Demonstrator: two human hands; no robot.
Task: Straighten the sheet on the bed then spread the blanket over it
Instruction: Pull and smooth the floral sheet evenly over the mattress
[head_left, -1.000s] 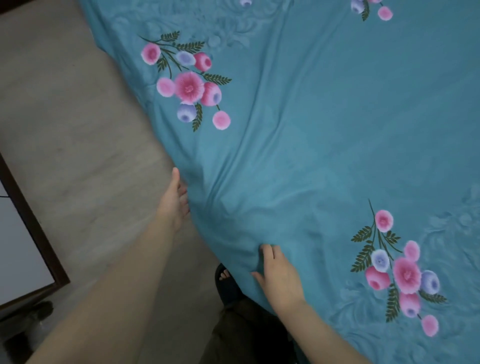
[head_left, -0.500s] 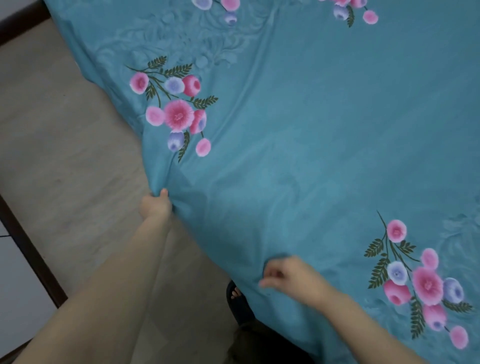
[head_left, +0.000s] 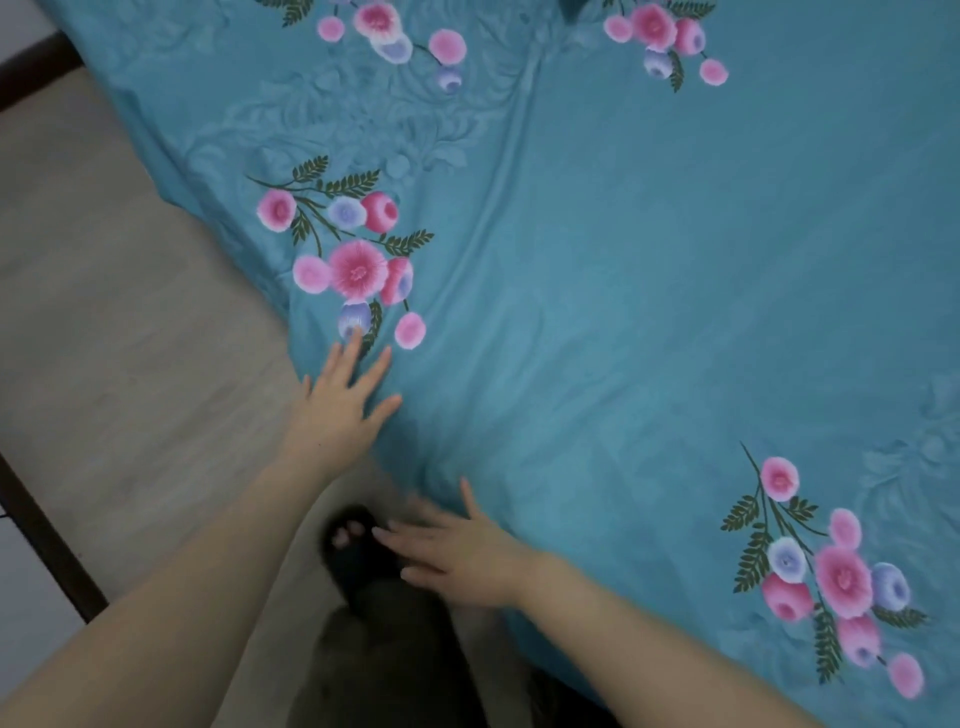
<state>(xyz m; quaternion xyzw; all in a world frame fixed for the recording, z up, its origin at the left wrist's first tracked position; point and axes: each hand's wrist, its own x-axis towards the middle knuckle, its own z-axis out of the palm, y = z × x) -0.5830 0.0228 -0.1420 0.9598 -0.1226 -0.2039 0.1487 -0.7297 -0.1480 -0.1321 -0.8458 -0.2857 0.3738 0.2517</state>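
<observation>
While both hands lie flat, smoothing goes on.
Left hand (head_left: 337, 410) and right hand (head_left: 457, 556), fingers spread, on sheet (head_left: 623, 312); creases remain, no blanket visible.

No text, label, brand mark, number or sign can be read anywhere in view. The sheet (head_left: 623, 338) carries only a printed flower pattern, with no lettering on it.
</observation>
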